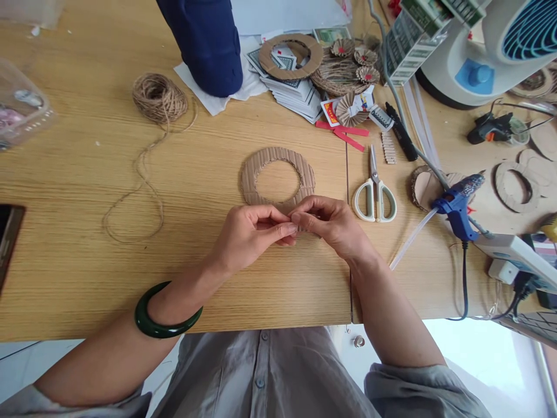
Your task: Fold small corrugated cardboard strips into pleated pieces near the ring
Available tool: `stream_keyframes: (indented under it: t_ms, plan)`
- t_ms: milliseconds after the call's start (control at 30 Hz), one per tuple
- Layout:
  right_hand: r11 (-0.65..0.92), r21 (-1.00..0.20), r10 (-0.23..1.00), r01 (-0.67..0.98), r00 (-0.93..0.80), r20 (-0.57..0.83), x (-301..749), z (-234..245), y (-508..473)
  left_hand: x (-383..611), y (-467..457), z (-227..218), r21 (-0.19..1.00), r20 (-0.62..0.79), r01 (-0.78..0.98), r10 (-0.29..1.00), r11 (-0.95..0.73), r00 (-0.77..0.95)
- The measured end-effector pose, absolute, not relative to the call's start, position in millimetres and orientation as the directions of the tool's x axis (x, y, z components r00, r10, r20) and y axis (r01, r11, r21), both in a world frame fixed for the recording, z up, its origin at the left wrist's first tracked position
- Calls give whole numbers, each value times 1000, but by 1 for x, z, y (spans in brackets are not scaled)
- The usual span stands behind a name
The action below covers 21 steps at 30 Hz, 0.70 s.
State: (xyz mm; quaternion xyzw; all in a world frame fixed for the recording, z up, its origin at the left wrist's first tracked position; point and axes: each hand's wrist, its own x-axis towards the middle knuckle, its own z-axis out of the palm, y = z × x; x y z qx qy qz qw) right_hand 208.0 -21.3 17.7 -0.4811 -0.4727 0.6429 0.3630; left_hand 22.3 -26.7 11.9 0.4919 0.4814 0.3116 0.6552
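Observation:
My left hand (259, 235) and my right hand (331, 226) meet in front of me, fingertips pinched together. Between them is a small piece of corrugated cardboard (301, 229), mostly hidden by the fingers. Just beyond lies a flat corrugated cardboard ring (256, 174), its near edge partly covered by my hands. White-handled scissors (375, 191) rest to the right of my right hand, blades pointing away. A short ridged paper strip (389, 148) lies past them, beside a black marker (401, 132).
A twine ball (159, 97) trails a loose end at left. Playing cards (300, 96), another cardboard ring (267, 55) and paper rosettes (351, 109) crowd the back near a dark blue object (209, 46). A blue glue gun (459, 209) and a fan (474, 52) stand right.

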Motion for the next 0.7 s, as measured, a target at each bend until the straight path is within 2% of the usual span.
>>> stream_keyframes:
  t_ms: [133,367,700]
  plan:
    - [-224,-974,942,34,-248,-226,210,16,-22,23,-28,13,954,-299,89,885,286,358]
    - [-229,-973,947,-4,-231,-222,212,16,-20,23,-24,13,895,-385,-52,828,442,407]
    - [-267,-964,934,-11,-249,-256,209,16,-21,23,-27,11,886,-405,-22,796,464,450]
